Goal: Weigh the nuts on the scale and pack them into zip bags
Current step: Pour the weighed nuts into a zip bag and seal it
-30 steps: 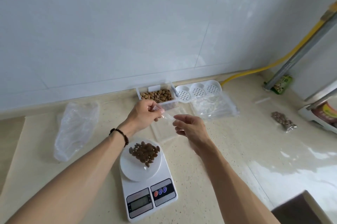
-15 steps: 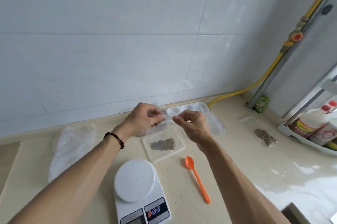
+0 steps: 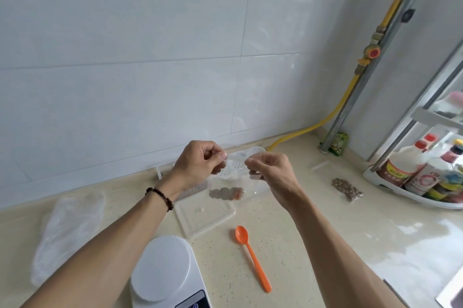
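My left hand (image 3: pixel 200 161) and my right hand (image 3: pixel 271 170) pinch the top edge of a clear zip bag (image 3: pixel 234 182) and hold it up above the counter. A small heap of brown nuts (image 3: pixel 226 193) sags in the bag's bottom. The white scale (image 3: pixel 164 270) stands near the front with a bare platter. An orange spoon (image 3: pixel 251 256) lies to its right. A clear lid (image 3: pixel 205 215) lies flat under the bag. The nut box behind my left hand is mostly hidden.
A crumpled clear plastic bag (image 3: pixel 67 230) lies at the left. A filled bag of nuts (image 3: pixel 347 188) rests at the right, near a white rack of bottles (image 3: pixel 421 177). A yellow hose (image 3: pixel 313 128) and a metal pipe run up the corner. The wall is close behind.
The nuts that lay on the scale's platter a second ago are now in the bag. Both hands rose with the bag off the counter, and the camera tilted up.
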Demonstrator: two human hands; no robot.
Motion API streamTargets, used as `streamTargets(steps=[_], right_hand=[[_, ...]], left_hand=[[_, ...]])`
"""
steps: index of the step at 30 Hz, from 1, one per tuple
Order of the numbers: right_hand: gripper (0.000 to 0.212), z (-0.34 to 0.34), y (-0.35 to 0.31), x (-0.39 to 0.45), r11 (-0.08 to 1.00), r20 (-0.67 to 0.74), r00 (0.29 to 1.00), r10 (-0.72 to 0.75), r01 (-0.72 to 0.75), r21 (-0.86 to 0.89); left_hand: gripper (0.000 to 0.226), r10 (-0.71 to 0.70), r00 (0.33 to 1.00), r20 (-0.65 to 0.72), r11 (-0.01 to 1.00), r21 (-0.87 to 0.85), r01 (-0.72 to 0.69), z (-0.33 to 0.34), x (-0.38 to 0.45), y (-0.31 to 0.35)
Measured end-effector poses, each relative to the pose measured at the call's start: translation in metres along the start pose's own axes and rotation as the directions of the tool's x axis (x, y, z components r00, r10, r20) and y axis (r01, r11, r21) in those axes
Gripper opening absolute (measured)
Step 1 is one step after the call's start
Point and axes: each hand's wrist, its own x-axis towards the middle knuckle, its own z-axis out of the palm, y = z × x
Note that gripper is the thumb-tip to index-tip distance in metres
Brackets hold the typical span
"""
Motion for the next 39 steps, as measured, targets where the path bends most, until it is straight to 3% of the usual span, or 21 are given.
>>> streamTargets(steps=[3, 8, 10, 13, 16, 23, 31, 33, 36, 39], right_hand=[[0.011, -0.012, -0.001, 0.01, 1.0, 0.056, 0.998, 0.001, -0.001, 0.01], [0.01, -0.045, -0.008, 0.037, 0.991, 0.064, 0.996, -0.063, 0.07, -0.117], [0.01, -0.057, -0.012, 0.047, 0.985, 0.129, 0.99, -0.063, 0.082, -0.149], [0.01, -0.076, -0.015, 0.057, 0.996, 0.197, 0.98, -0.039, 0.054, -0.071], [0.012, -0.099, -0.011, 0.065, 0.996, 0.15, 0.988, -0.042, 0.03, 0.079], [0.022, -0.13, 0.001, 0.085, 0.982, 0.073, 0.987, -0.14, 0.148, -0.118], [0.021, -0.187, 0.039, 0.085, 0.992, 0.195, 0.98, 0.044, -0.066, 0.107], [0.026, -0.209, 0.063, 0.082, 0.989, 0.234, 0.963, 0.136, -0.145, 0.025], [0.013, -0.243, 0.11, 0.077, 0.95, 0.23, 0.924, 0.305, -0.278, -0.145], [0.014, -0.271, 0.149, 0.075, 0.91, 0.096, 0.911, 0.4, -0.383, -0.162]], left_hand=[[0.018, 0.057, 0.998, -0.024, 0.991, 0.12, -0.053, 0.023, 0.013, 0.01], [0.011, 0.012, 0.998, 0.06, 0.988, 0.156, -0.021, 0.045, 0.035, 0.027], [0.009, 0.022, 0.997, 0.079, 0.982, 0.184, -0.036, 0.055, 0.04, 0.034], [0.012, 0.065, 0.998, 0.005, 0.973, 0.221, -0.065, 0.072, 0.05, 0.044], [0.014, 0.061, 0.997, -0.048, 0.975, 0.219, -0.049, 0.082, 0.061, 0.047], [0.01, -0.002, 1.0, -0.007, 0.993, 0.118, 0.003, 0.11, 0.079, 0.047], [0.013, -0.022, 0.999, 0.035, 0.996, 0.088, 0.019, 0.17, 0.116, 0.039], [0.015, -0.058, 0.997, 0.049, 0.998, 0.008, 0.058, 0.187, 0.127, 0.033], [0.016, -0.15, 0.989, 0.002, 0.981, -0.122, 0.149, 0.214, 0.147, 0.013], [0.014, -0.26, 0.96, -0.104, 0.965, -0.069, 0.254, 0.25, 0.168, -0.023]])
